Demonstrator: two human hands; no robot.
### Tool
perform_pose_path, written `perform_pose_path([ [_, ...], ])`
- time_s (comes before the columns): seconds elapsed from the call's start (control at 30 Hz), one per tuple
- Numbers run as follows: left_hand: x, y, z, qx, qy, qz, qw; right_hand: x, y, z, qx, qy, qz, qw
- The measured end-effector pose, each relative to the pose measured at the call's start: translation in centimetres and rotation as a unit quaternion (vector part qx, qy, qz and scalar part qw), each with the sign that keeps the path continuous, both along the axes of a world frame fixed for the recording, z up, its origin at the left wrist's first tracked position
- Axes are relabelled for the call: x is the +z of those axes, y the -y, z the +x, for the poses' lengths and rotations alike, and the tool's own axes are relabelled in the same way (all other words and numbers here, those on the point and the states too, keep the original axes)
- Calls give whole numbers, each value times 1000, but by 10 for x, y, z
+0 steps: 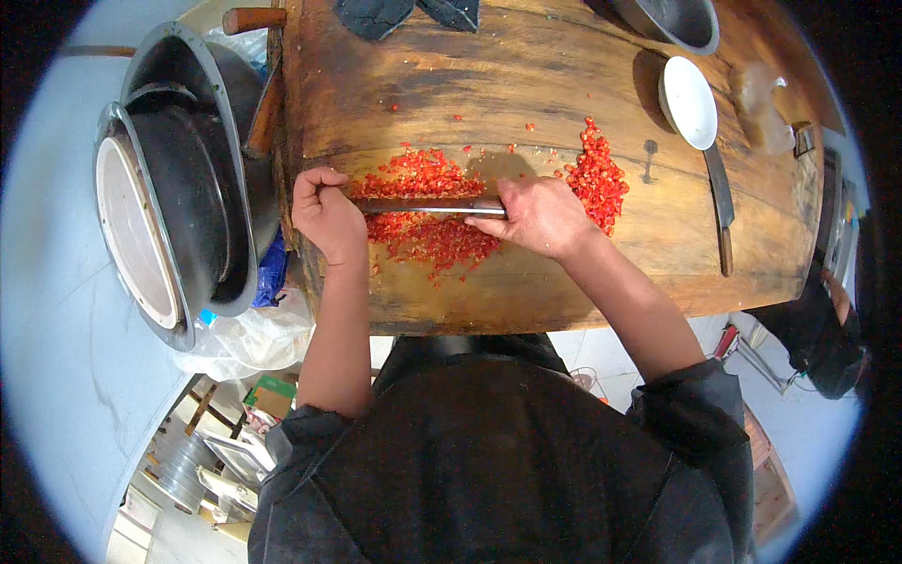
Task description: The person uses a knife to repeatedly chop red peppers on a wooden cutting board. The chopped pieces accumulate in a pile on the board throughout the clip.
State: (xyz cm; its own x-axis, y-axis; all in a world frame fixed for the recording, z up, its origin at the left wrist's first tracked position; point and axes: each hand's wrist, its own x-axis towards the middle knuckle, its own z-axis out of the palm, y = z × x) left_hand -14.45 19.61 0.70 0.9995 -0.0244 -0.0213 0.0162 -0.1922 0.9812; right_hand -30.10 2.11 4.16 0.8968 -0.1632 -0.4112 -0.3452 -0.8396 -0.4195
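A knife [430,205], its blade seen nearly edge-on, lies across finely chopped red chillies [437,240] on a thick wooden board [451,303]. My left hand [328,211] is closed around the knife's left end; the fingers hide whether that part is a handle. At the other end, the thumb and fingers of my right hand [539,215] pinch the knife. Chopped bits lie on both sides of the blade. Just beyond my right hand is a second pile of coarser chilli pieces [597,176].
To the right are a white bowl [690,102], another knife [719,197] and a clear plastic bag [764,106]. A metal bowl [676,25] and dark cloth [380,15] sit at the far side. Nested basins [180,190] stand left. A person in black [817,338] is at right.
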Motion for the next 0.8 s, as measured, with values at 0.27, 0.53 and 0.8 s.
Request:
perform_pose_path([
  [0.27, -6, 11, 12, -50, 61, 24, 997, 10, 11, 14, -35, -78, 44, 995],
  [0.53, -3, 13, 16, -97, 82, 47, 991, 9, 8, 14, -69, -78, 32, 994],
  [0.8, -11, 12, 22, -31, -4, -7, 999, 13, 9, 16, -42, -88, 50, 994],
])
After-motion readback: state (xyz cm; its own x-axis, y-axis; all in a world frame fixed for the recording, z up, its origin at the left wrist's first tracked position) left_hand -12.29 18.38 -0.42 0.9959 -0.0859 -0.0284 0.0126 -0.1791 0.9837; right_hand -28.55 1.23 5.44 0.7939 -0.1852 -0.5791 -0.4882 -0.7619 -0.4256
